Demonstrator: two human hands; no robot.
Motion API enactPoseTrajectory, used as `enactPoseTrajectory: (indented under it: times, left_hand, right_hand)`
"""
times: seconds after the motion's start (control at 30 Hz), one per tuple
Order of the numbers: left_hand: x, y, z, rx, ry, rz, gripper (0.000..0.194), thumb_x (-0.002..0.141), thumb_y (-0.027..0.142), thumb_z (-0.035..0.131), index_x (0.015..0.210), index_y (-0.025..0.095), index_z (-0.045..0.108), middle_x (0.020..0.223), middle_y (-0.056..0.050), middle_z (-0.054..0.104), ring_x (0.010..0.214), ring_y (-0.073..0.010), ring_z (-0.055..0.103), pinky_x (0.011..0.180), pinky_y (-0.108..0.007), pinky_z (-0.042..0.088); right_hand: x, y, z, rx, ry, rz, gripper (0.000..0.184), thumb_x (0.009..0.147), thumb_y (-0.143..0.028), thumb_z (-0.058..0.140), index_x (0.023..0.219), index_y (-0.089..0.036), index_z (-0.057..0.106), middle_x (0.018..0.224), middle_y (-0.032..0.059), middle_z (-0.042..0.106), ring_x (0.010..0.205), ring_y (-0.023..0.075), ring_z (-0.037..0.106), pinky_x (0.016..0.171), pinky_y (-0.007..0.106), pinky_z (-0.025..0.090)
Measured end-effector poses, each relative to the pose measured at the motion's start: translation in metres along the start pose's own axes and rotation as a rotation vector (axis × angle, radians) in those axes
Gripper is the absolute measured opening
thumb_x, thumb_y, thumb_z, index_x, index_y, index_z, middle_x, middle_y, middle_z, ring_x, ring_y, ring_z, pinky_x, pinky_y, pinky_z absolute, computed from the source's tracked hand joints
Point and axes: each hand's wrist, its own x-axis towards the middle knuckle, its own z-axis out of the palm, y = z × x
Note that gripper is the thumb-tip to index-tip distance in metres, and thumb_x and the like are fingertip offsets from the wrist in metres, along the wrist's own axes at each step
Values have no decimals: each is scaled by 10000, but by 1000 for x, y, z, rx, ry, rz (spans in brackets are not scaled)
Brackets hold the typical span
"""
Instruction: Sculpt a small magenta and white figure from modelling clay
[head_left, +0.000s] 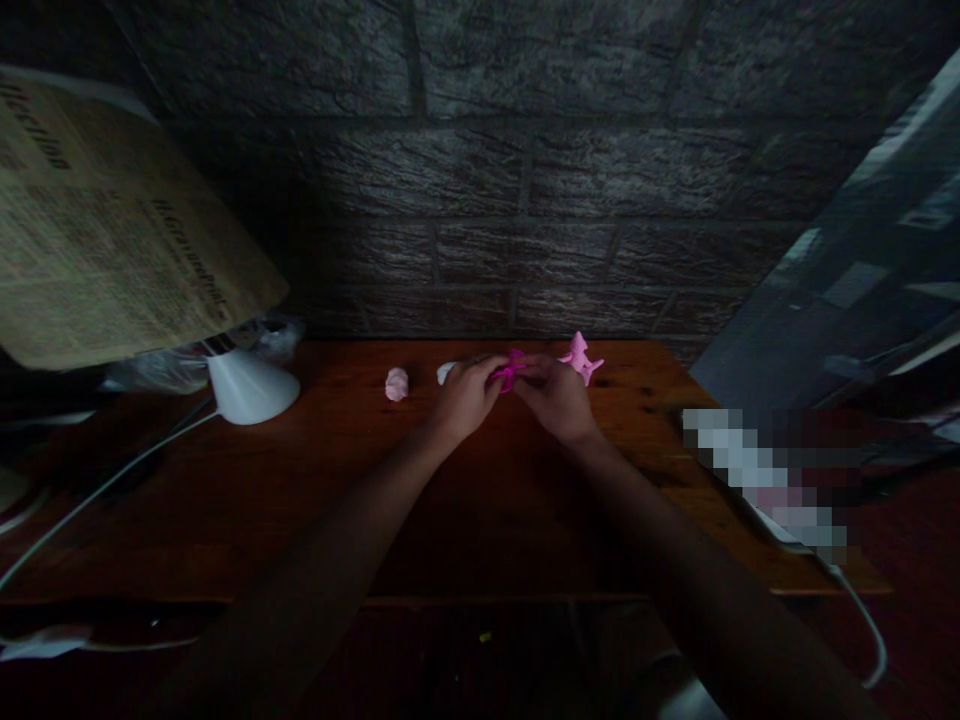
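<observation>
My left hand (470, 395) and my right hand (557, 397) meet over the far part of the wooden table, fingers pinched on a small bright magenta piece (512, 371). The piece has thin, looped or pronged ends; its exact kind is not clear. Behind my left hand a white lump (445, 373) is partly covered. Farther left sits a pale pink crumpled lump (397, 384), apart from the hand. Just beyond my right hand stands a light pink figure (580, 354) with pointed parts, partly hidden by the fingers.
A lamp with a newsprint shade (127, 230) and white base (251, 388) stands at the left, its cord (112, 495) trailing over the table (480, 520). A dark brick wall (480, 180) closes off the back. A pixelated pale object (757, 480) lies at the right edge.
</observation>
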Motion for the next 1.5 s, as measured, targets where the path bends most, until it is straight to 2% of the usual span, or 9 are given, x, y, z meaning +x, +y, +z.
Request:
enactPoseTrajectory:
  times: [0.17,0.33,0.47,0.6,0.7,0.83,1.03,1.27,1.5]
  left_hand:
    - [0,-3,-1,107,-87,-13,238,877,116,587,945,249,771,858,-36,792,781,-208,724,803,-332,540]
    - [2,-2,-5,-92,24,-102,191,845,134,649,842,265,788,851,-10,803,756,-191,737,779,-316,558]
    - [3,-2,-6,-226,105,-178,114,839,185,692,816,242,788,885,-28,812,786,-197,756,746,-307,576]
    - [2,-2,-5,-256,45,-161,142,857,175,669,875,248,790,937,-29,813,840,-192,764,790,-307,587]
    - [1,-2,-3,-195,-3,-105,169,902,219,633,952,255,790,999,-45,808,917,-206,763,851,-330,578]
    - [1,-4,-2,-135,12,-94,198,914,221,608,992,248,788,1028,-56,804,950,-223,759,866,-347,570]
    - [0,-2,-4,-185,37,-80,195,906,202,605,968,226,788,998,-48,809,881,-188,759,793,-290,574]
    - [2,-3,-3,-276,85,-119,223,862,170,671,1063,187,766,1048,-84,800,908,-201,767,830,-316,598]
    - [2,-2,-1,-287,92,-187,227,767,65,695,903,214,798,913,-40,814,822,-186,767,791,-301,598]
  right_hand:
    - [-2,-2,1,-54,-10,-12,268,795,-182,683,1059,-200,727,1003,79,798,951,235,766,905,411,607]
    - [1,3,2,19,8,-23,231,834,-205,653,1051,-202,733,1127,98,772,1048,230,738,990,426,574]
    - [3,9,5,159,-54,148,207,852,-170,611,1012,-185,741,1019,100,782,919,225,758,869,429,625]
    - [3,9,6,307,-74,264,166,866,-193,629,977,-168,750,946,105,782,853,214,761,853,430,631]
    - [4,7,4,334,-27,274,148,863,-211,647,939,-171,767,955,102,782,865,209,758,880,429,621]
    - [5,5,2,371,-35,287,133,833,-204,670,912,-182,775,939,77,789,862,198,751,890,415,615]
    - [3,2,3,449,-25,272,95,788,-261,740,853,-202,775,954,63,788,894,196,734,911,398,597]
    - [3,0,3,469,-27,312,82,795,-238,732,863,-212,769,980,66,776,865,186,723,887,390,592]
    - [3,-1,2,437,-20,260,137,823,-199,663,920,-196,760,972,64,762,806,165,709,851,386,588]
